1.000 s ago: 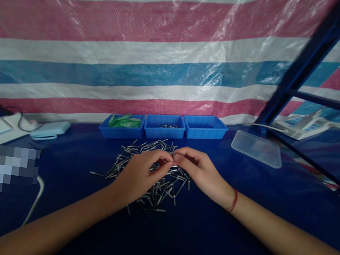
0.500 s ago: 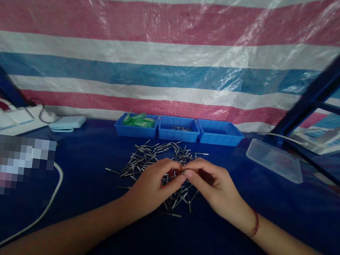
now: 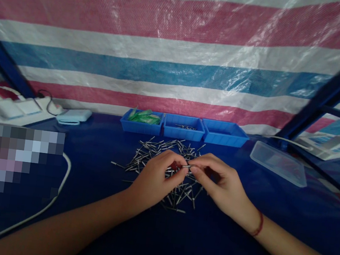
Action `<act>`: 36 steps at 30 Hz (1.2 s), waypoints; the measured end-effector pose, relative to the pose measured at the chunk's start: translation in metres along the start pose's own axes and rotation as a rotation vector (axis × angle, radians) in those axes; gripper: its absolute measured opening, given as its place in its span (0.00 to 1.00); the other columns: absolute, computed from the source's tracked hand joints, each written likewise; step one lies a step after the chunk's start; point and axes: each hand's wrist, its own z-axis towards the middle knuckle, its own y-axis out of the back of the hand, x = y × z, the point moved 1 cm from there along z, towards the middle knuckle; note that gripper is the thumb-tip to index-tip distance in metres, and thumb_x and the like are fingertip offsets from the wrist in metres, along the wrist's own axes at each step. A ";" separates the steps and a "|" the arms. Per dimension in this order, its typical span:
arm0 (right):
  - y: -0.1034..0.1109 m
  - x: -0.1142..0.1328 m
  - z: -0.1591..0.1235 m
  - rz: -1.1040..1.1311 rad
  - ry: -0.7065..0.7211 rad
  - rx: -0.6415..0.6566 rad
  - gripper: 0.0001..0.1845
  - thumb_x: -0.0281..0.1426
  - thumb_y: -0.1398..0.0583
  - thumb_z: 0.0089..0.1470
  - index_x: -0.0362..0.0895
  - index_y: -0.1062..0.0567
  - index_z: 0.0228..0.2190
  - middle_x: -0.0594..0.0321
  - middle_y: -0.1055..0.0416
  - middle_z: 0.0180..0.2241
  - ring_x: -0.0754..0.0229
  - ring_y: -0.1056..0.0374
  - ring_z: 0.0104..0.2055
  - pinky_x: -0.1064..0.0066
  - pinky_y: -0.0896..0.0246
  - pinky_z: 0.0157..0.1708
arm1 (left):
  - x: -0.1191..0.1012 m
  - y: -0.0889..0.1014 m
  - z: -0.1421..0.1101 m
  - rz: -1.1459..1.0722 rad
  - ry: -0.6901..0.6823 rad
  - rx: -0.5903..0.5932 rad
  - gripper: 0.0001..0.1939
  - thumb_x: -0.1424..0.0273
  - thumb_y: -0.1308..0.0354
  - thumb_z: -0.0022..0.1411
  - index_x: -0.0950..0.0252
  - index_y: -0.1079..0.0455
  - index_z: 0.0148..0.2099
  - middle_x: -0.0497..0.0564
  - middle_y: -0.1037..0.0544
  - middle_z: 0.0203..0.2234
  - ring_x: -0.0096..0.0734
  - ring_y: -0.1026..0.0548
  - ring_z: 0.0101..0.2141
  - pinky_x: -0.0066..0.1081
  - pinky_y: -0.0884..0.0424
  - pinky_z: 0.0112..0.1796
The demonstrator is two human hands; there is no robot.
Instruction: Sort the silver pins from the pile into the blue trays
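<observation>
What appears to be one thin metal pin (image 3: 187, 166) is pinched at one end by the left hand (image 3: 155, 177) and at the other by the right hand (image 3: 227, 189), above one heap of similar pins (image 3: 145, 154) (too tangled to be counted) on the bench (image 3: 93, 147). Behind, three blue trays (image 3: 183, 135) are lined up; one translucent panel (image 3: 278, 163) is laid at the right.

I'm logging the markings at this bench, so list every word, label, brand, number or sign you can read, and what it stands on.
No text can be read in this view.
Blue bins: none legible.
Striped sheet: none legible.
White items at far left: too blurred to tell.
Metal pin between left hand and right hand: too small to tell.
Pixelated patch: hides whatever it covers.
</observation>
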 end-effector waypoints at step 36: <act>0.018 -0.035 0.025 -0.453 0.085 0.051 0.08 0.25 0.47 0.50 0.43 0.28 0.30 0.60 0.30 0.32 0.61 0.33 0.32 0.67 0.37 0.34 | 0.040 0.021 0.015 0.336 -0.257 0.256 0.10 0.73 0.51 0.61 0.62 0.30 0.42 0.50 0.27 0.36 0.31 0.31 0.37 0.36 0.36 0.42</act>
